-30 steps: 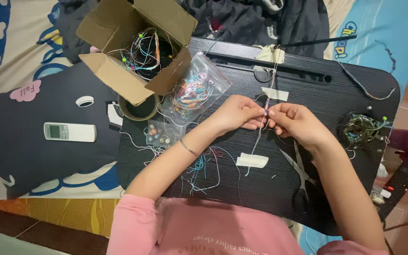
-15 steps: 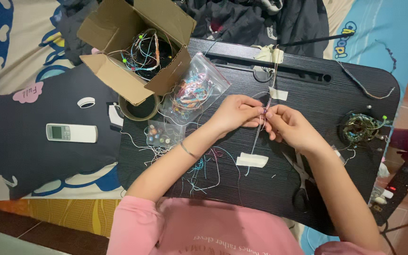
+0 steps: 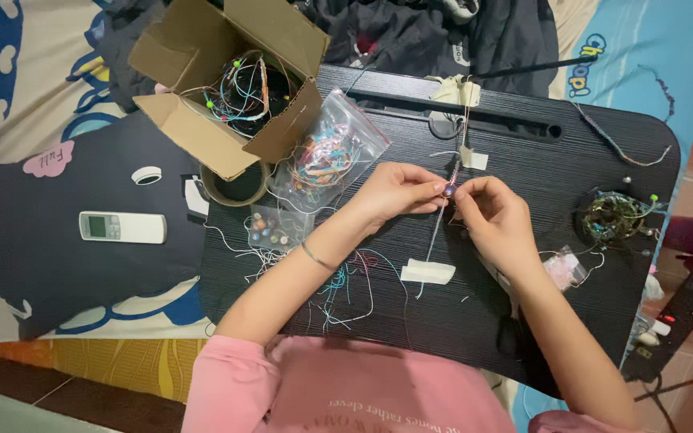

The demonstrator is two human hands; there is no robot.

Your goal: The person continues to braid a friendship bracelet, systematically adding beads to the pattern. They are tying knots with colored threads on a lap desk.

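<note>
A braided cord (image 3: 440, 220) is stretched lengthwise down the black counter (image 3: 539, 160), taped at its far end by a strip of tape (image 3: 472, 158) and at its near end by a second strip of tape (image 3: 428, 273). A small bead (image 3: 449, 191) is seen on the cord, midway between the two hands.

Left hand (image 3: 395, 191): fingertips are pinched narrowly on the cord just beside the bead; the grip is closed on the cord. A thin bangle (image 3: 315, 256) is worn on the left wrist.

Right hand (image 3: 495, 215): thumb and forefinger are pinched at the cord from the other side, touching or nearly touching the bead; whether cord or bead is held cannot be told.

Loose coloured threads (image 3: 346, 285) are scattered on the counter under the left forearm. A clear bag of threads (image 3: 326, 160) is lain beside an open cardboard box (image 3: 226, 80) holding more tangled cord. A roll of tape (image 3: 238, 186) and a small clear bead bag (image 3: 270, 231) are set at the counter's left edge. A tangled bundle of cords (image 3: 615, 215) is placed at the right side. A white remote control (image 3: 122, 227) is lain on the dark cushion (image 3: 58, 265), well apart from the hands.
</note>
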